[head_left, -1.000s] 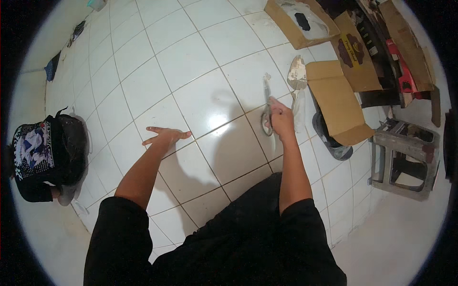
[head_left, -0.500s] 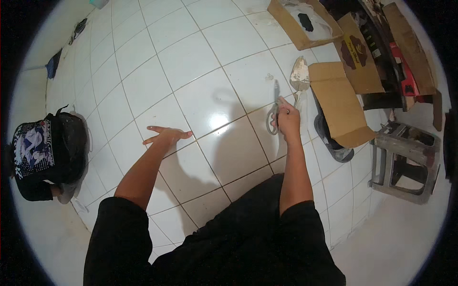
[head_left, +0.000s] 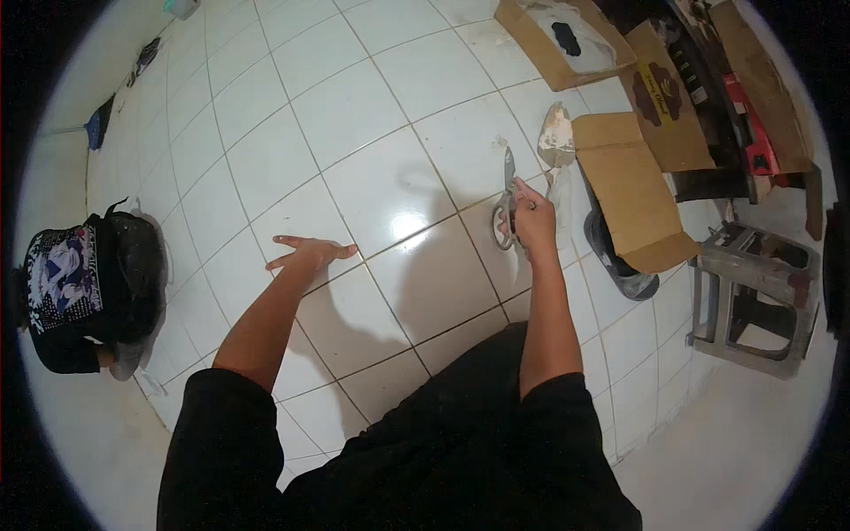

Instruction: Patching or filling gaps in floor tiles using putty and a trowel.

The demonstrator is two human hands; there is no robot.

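My left hand (head_left: 310,255) rests on the white tiled floor (head_left: 354,115) with its fingers spread, holding nothing. To the right, my right hand (head_left: 536,221) grips a pair of scissors (head_left: 509,165) around the handles. The grey blades point away from me, and one handle loop shows at the left of my fingers. Just beyond that hand lies a flat, pointed tool crusted with white, like a trowel (head_left: 557,134). Pale smudges mark the tile beside it.
An unfolded cardboard box (head_left: 624,168) covers part of a dark sandal (head_left: 633,281) at right. Behind are an open box (head_left: 553,71) with white wrapping and a cluttered shelf. A grey stool (head_left: 753,301) lies tipped over. At far left sits a dark bundle with a printed black shirt (head_left: 66,274).
The scissors have tilted slightly, their blade tip shifting a little left, and my right hand has moved slightly with them. My left hand stays in place.
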